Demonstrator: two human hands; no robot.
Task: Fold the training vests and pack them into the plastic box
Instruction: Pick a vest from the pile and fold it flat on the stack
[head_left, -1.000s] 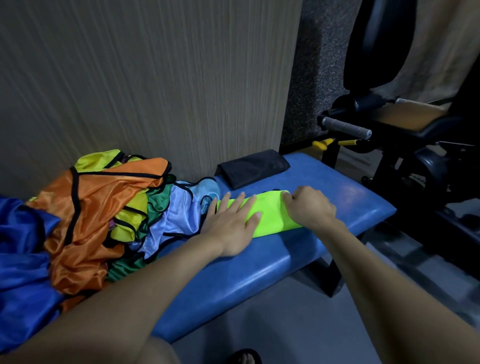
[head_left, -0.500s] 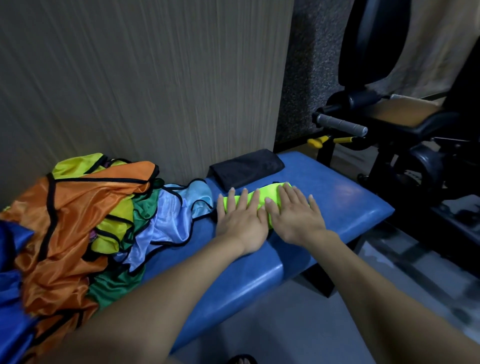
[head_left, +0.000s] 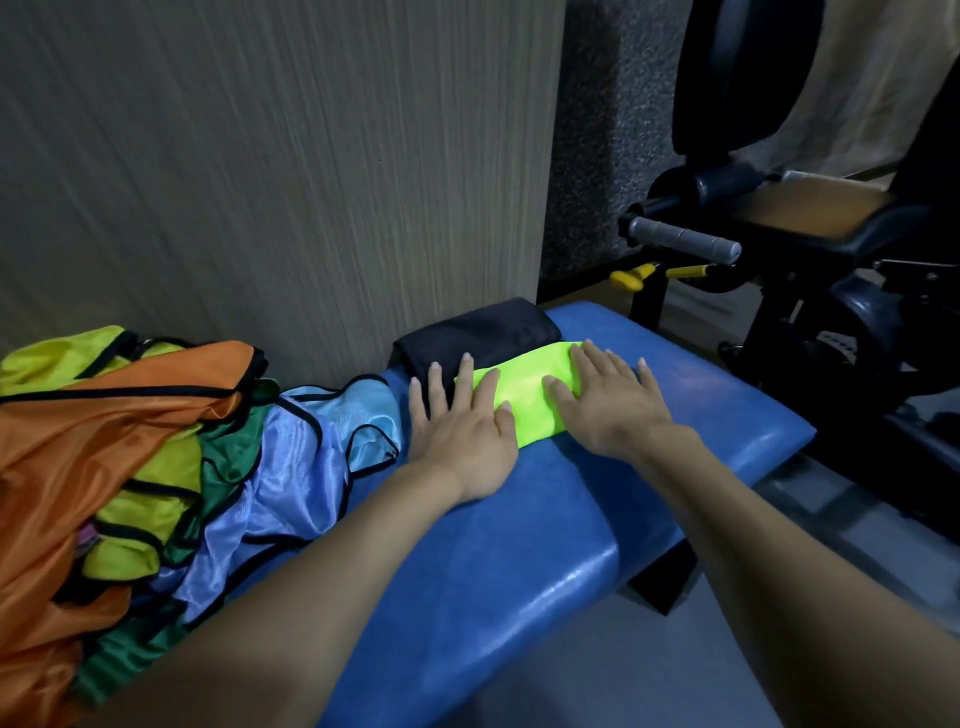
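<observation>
Both hands lie flat with straight fingers, holding nothing: the left hand (head_left: 460, 439) presses the near-left end of the folded neon vest (head_left: 524, 392), its outer fingers reaching onto the dark folded cloth (head_left: 478, 332) behind, and the right hand (head_left: 605, 402) presses the right end. The vest is a small flat packet lying on the blue bench (head_left: 519, 571), touching the dark cloth that sits against the wall (head_left: 260, 156). To the left, a loose pile of vests (head_left: 130, 441) in orange, yellow, green and pale blue covers the bench, its pale blue edge just beside the left hand. The plastic box is not in view, so I cannot tell where the packet must go. The fabric looks slick, so the likely trouble is that the fold springs open or slides apart once the palms lift, or when only one hand picks it up; the pile could also spill over the front edge if nudged. The bench's front edge lies near the wrists, and its right end is close beyond the right hand, with gym equipment (head_left: 779, 234) past it. Bare bench lies in front of the packet and to its right.
</observation>
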